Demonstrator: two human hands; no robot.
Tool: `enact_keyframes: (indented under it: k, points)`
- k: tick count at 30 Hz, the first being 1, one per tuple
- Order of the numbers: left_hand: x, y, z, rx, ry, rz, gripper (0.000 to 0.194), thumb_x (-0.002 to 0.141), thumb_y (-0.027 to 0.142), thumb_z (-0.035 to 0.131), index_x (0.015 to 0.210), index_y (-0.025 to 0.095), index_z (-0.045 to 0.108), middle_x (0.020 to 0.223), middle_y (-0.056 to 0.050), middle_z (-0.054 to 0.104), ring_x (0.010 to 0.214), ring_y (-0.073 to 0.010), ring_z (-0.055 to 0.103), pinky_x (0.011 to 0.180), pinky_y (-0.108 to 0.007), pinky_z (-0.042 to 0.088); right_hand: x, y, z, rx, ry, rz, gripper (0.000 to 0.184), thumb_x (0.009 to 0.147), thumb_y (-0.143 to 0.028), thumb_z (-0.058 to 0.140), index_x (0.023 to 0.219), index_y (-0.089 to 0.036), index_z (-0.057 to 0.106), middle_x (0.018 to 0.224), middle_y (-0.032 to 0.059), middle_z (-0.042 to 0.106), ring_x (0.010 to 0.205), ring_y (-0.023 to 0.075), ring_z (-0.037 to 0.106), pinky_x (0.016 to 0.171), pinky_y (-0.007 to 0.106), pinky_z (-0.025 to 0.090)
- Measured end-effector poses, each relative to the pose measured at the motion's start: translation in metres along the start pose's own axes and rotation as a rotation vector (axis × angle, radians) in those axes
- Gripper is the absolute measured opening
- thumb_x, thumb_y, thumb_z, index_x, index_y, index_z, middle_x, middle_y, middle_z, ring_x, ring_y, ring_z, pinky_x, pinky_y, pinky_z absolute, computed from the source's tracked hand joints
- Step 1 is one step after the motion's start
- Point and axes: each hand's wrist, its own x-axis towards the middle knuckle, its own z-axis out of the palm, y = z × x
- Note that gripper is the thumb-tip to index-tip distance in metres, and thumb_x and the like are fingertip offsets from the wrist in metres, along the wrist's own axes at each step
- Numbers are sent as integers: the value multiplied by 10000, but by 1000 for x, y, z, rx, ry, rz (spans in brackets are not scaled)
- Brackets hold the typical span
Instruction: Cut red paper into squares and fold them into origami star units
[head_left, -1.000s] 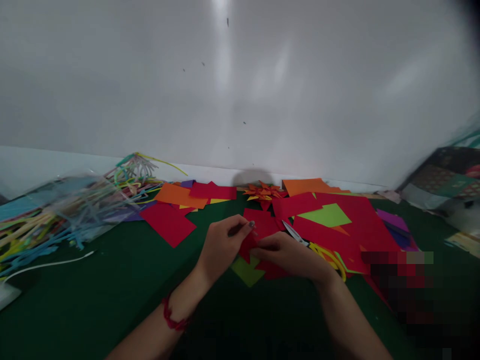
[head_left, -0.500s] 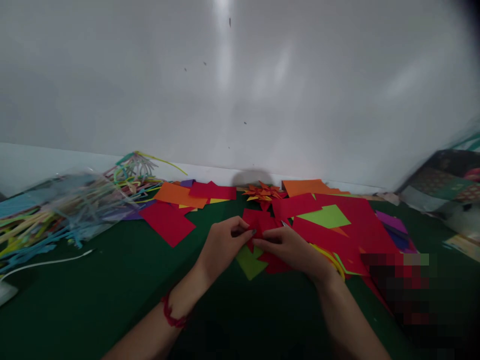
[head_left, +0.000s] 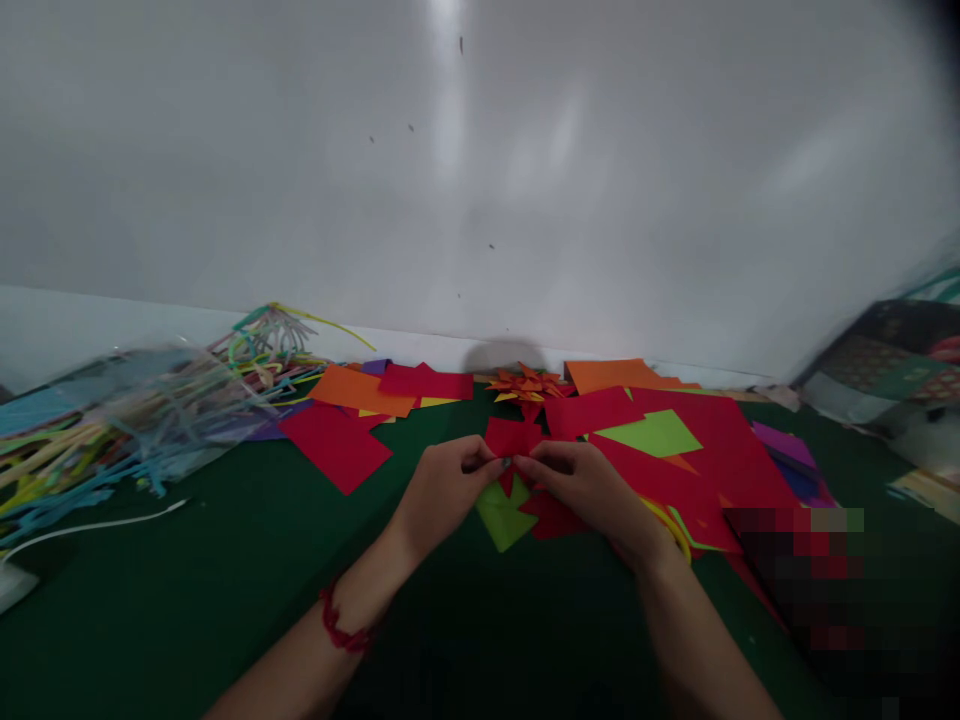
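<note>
My left hand and my right hand meet tip to tip at the centre, each pinched on a small piece of folded red paper. The fingers cover most of that piece. Under it lies a lime green paper, and red paper shows just beyond the fingertips. Behind the hands sits a spiky orange and red folded paper flower. Yellow-handled scissors are partly hidden by my right forearm.
Red, orange and green sheets spread to the right. To the left lie more red sheets and a plastic bag of coloured pipe cleaners. A white cable runs over the green tabletop. A pale wall closes off the back.
My right hand has moved a little left and its fingertips now touch those of my left hand at the red paper. My left hand stays nearly still.
</note>
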Motion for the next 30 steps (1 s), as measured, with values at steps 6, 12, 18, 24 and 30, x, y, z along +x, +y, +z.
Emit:
enact_keyframes:
  k: [6, 12, 18, 24, 30]
  points:
    - [0, 2, -1, 2, -12, 16, 237, 808, 320, 506, 625, 169, 517, 560, 47, 493, 544, -93, 449, 489, -196, 298, 1, -2, 3, 109, 53, -16, 283, 799, -459, 516, 809, -195, 619, 763, 27, 635, 710, 155, 571, 608, 256, 418]
    - [0, 4, 0, -30, -50, -22, 226, 810, 375, 502, 740, 176, 584, 672, 19, 598, 634, -126, 532, 547, -214, 357, 5, 1, 5, 91, 194, -22, 277, 771, -451, 548, 770, -180, 606, 728, 13, 624, 690, 154, 556, 608, 256, 410]
    - [0, -1, 2, -143, -127, -28, 136, 774, 303, 548, 749, 175, 584, 718, 10, 629, 679, -140, 577, 568, -219, 394, 7, 4, 4, 159, 237, 1, 295, 772, -458, 541, 742, -168, 587, 676, 8, 576, 651, 140, 514, 582, 254, 388]
    - [-1, -2, 2, -137, -122, -27, 144, 767, 304, 554, 716, 173, 583, 689, 9, 625, 653, -134, 576, 560, -223, 396, 5, 1, 0, 152, 145, -9, 299, 785, -461, 527, 752, -169, 577, 691, -4, 540, 643, 125, 477, 573, 249, 371]
    - [0, -3, 2, -171, -130, -32, 130, 751, 305, 575, 748, 175, 582, 735, -4, 642, 710, -158, 596, 584, -237, 425, 4, 2, 5, 110, 122, 16, 335, 767, -505, 531, 728, -174, 567, 637, -16, 501, 590, 118, 454, 524, 239, 351]
